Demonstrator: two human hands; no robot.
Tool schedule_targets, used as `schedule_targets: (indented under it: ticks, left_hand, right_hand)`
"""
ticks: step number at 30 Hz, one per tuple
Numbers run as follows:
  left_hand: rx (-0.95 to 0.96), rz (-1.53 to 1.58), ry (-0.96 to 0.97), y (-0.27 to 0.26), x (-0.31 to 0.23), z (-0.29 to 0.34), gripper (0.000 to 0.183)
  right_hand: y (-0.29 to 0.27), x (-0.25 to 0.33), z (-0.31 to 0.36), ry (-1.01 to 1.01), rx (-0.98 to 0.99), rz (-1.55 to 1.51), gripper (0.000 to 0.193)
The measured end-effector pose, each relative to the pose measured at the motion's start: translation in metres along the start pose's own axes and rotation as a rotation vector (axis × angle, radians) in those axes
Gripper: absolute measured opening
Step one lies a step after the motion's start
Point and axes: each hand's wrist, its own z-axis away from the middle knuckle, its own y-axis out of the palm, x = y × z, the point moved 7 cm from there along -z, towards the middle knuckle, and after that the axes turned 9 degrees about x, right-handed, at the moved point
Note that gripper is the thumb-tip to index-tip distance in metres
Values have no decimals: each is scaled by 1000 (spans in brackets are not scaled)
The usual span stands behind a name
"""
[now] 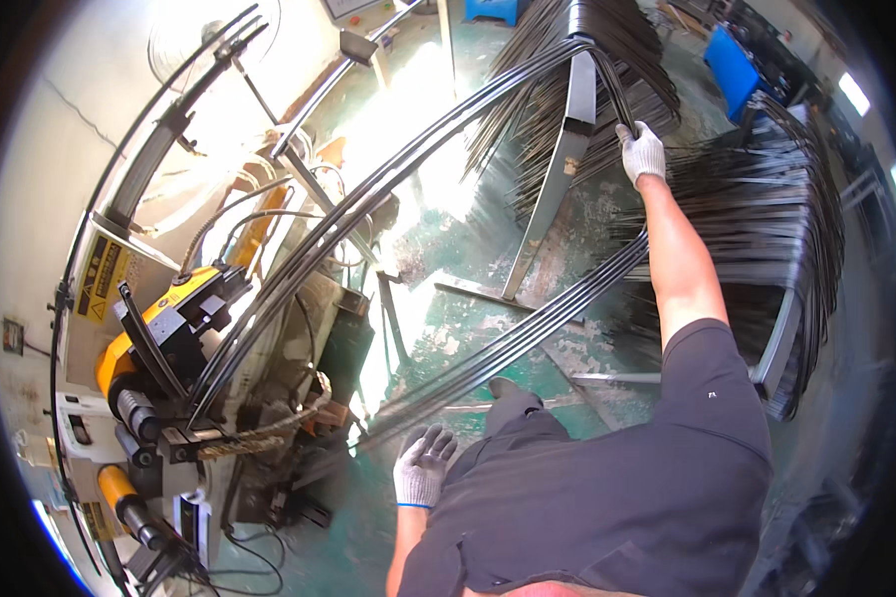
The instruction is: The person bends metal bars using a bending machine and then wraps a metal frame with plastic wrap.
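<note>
My right hand (643,154), in a white knit glove, is closed round a bundle of long, thin dark metal rods (368,189) near a bend in them. From that bend the rods slope down left to a machine with yellow parts (184,294). Another run of parallel rods (567,301) passes below my right arm toward the lower left; whether it belongs to the same bundle is hidden behind the arm. My left hand (425,465), gloved too, hangs low beside my body with its fingers apart and nothing in them, close to the blurred lower rod ends.
A grey metal stand (550,204) carries many hanging bent rods at the far middle. On the right, a second rack (782,338) is densely hung with more. Cables (254,572) lie on the floor near the machine. A blue box-like object (732,75) stands at the far right.
</note>
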Motion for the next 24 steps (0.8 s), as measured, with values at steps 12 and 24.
schedule_targets:
  ticks: [12,24]
  left_hand:
    - [-427,-391,239,40,-13,11,28]
    - [-626,-43,534,-121,64,199,20]
  right_hand:
    - [60,-110,-226,-322,199,812,52]
    - [254,-79,372,-222,768,150,29]
